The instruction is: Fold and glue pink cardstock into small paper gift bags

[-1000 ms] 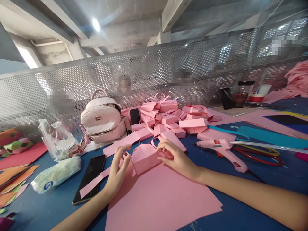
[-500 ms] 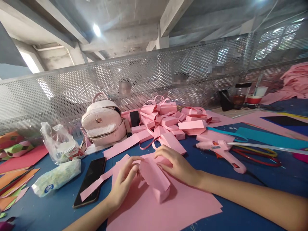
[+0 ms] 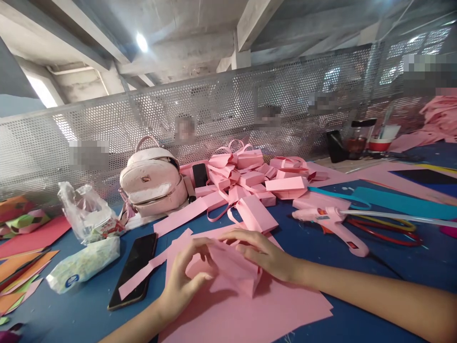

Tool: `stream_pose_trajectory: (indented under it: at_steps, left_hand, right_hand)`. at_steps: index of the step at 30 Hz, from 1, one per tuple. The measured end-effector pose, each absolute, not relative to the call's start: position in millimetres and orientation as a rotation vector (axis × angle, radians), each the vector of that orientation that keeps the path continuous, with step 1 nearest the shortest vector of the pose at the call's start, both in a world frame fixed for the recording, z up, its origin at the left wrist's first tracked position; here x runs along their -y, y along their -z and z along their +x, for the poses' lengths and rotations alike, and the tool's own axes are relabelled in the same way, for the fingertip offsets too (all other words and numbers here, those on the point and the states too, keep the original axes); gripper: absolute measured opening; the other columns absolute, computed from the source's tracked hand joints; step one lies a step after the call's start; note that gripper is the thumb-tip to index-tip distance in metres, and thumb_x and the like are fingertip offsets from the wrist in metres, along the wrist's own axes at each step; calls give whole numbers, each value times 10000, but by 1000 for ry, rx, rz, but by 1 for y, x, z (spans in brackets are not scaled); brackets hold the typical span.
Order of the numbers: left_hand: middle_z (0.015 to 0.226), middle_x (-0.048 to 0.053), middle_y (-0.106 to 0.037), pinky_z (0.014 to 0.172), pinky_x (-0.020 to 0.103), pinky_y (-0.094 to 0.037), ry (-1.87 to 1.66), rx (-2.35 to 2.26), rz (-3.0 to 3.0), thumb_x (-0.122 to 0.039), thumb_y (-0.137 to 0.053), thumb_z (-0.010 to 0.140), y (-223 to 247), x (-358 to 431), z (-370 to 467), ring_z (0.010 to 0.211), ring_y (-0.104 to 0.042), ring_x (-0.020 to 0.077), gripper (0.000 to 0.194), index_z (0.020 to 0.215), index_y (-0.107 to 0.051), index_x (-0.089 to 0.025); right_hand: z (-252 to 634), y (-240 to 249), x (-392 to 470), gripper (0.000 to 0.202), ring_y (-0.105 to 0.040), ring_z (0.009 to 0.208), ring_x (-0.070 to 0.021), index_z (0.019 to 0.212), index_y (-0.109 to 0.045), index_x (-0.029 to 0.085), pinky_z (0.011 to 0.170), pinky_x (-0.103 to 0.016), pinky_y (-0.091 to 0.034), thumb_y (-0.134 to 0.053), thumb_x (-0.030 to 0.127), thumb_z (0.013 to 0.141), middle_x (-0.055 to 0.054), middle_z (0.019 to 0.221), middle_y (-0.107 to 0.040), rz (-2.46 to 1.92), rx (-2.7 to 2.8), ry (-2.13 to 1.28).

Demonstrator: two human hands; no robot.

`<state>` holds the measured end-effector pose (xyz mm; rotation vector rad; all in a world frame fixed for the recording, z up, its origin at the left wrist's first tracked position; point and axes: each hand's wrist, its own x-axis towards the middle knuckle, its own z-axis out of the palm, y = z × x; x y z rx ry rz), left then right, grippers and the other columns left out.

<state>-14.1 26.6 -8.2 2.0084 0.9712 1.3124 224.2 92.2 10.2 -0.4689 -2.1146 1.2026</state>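
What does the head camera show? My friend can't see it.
A person's left hand and right hand frame a folded pink paper box over a pink sheet on a blue table. Behind are a pink paper pile and a pink backpack; a black phone lies left of the hands, a pink glue gun right.

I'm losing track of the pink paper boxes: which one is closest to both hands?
The box between left hand and right hand, over the flat sheet; the others sit farther back.

Glaring lamp [image 3: 142,42], soft shadows, edges seemingly stretched
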Motion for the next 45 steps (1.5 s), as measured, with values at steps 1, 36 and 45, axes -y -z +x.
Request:
stream_pose_trajectory:
  at_steps: [1, 36, 45]
  left_hand:
    - [1057, 60, -664, 839, 343, -493, -1340, -962, 2021, -569, -576, 923, 10, -26, -13, 903, -606, 215, 481, 1305, -549, -279]
    - [1325, 127, -649, 1140, 484, -358, -1064, -785, 1562, -599, -844, 642, 0, -43, -17, 1289, -527, 354, 711, 1238, -699, -239]
    - [1471, 155, -521, 1198, 607, -154, -663, -634, 1573, -617, -909, 482, -3, -38, -12, 1405, -375, 446, 1259, 1536, -361, -201]
  right_hand:
    - [224, -11, -92, 403, -483, 1345, -280, 1340, -601, 282, 1111, -483, -378, -497, 482, 1006, -95, 1421, -565, -459, 2082, -1324]
    - [226, 0, -89, 788, -349, 1429, -287, 1498, -294, 291, 1171, -490, -322, -728, 273, 841, -130, 1522, -369, -434, 2175, -852]
    - [222, -6, -79, 936, -266, 1431, -311, 1513, -240, 270, 1180, -518, -239, -627, 111, 675, -126, 1471, -365, -145, 2303, -787]
